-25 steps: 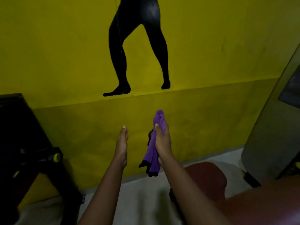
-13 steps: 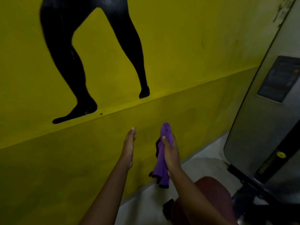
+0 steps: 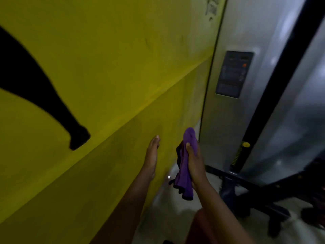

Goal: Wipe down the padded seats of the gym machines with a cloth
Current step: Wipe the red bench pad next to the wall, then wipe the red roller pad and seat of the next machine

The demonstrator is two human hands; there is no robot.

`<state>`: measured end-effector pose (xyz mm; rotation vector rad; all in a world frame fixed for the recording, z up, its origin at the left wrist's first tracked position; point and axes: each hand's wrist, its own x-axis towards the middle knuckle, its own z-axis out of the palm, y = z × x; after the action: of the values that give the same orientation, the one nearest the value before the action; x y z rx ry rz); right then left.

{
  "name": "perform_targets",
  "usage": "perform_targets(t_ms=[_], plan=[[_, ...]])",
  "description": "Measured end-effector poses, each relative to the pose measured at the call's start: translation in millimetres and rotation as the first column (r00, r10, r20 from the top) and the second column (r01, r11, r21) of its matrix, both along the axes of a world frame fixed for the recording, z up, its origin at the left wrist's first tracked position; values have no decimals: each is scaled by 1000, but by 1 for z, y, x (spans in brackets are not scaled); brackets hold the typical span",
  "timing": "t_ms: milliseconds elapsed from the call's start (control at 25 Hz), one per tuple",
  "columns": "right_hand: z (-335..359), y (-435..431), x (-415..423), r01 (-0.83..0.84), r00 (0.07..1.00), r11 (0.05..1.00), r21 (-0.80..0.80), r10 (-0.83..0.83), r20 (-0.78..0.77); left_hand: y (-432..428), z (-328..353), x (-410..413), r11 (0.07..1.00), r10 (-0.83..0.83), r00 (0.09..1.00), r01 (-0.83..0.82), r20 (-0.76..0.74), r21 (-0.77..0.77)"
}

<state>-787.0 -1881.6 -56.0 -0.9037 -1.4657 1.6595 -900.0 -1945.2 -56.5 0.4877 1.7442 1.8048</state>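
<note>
Purple cloth (image 3: 186,166) is gripped bunched in the right hand (image 3: 195,161), seemingly ready for wiping, while the left hand (image 3: 152,155) is held flat and empty just beside it, above a maroon padded seat (image 3: 195,229).

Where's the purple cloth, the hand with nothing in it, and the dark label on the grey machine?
purple cloth (image 3: 183,170), head view, on its hanging middle fold.
left hand (image 3: 152,155), head view, on the back of the hand.
dark label (image 3: 233,74), head view, on its centre.
</note>
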Motion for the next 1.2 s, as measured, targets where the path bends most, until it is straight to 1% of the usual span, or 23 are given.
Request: perform_targets(t_ms=[120, 200, 280, 440, 520, 600, 680, 760, 800, 840, 880, 920, 960, 1040, 1080, 1120, 1200], plan=[[-1, 42, 24, 208, 978, 978, -13, -208, 0, 65, 4, 8, 981, -194, 981, 194, 3, 24], [-1, 64, 44, 365, 931, 931, 0, -365, 8, 103, 2, 18, 943, -331, 944, 330, 0, 40], [-4, 79, 62, 505, 863, 863, 5, -505, 14, 139, -2, 29, 881, -471, 882, 469, 17, 62], [-7, 98, 84, 771, 637, 636, -10, -771, 29, 200, -2, 58, 685, -728, 684, 725, 43, 70], [-11, 100, 91, 857, 515, 514, -34, -856, 40, 222, -5, 73, 564, -826, 561, 824, 55, 65], [-12, 98, 97, 913, 408, 406, -41, -913, 33, 235, -9, 90, 459, -888, 456, 886, 61, 65], [-11, 93, 106, 949, 310, 309, -56, -950, 15, 243, -7, 109, 342, -940, 342, 938, 5, 54], [-13, 87, 121, 974, 216, 217, -72, -976, -19, 255, -2, 135, 221, -969, 221, 975, -115, 12], [-13, 83, 128, 980, 186, 188, -73, -982, -24, 258, 1, 147, 170, -969, 163, 985, -183, -21], [-14, 80, 136, 985, 156, 158, -69, -987, -30, 262, 3, 159, 114, -963, 96, 992, -253, -58], [-16, 78, 142, 991, 111, 114, -71, -993, -40, 267, 5, 172, 42, -941, 1, 992, -337, -115], [-19, 74, 146, 996, 53, 56, -74, -998, -33, 272, 7, 185, -32, -893, -113, 981, -436, -189], [-21, 72, 148, 998, 10, 12, -65, -1000, -23, 279, 9, 195, -82, -810, -218, 961, -544, -263], [-19, 70, 152, 997, -68, -67, -44, -998, -19, 299, 14, 218, -141, -548, -395, 913, -737, -384], [-20, 70, 156, 994, -103, -103, -40, -995, -14, 310, 16, 230, -155, -398, -447, 893, -801, -422], [-22, 74, 160, 988, -151, -150, -41, -988, -18, 322, 18, 243, -175, -251, -475, 879, -843, -443], [-22, 83, 163, 966, -258, -256, -40, -965, -53, 348, 15, 269, -211, -2, -480, 858, -877, -468]])
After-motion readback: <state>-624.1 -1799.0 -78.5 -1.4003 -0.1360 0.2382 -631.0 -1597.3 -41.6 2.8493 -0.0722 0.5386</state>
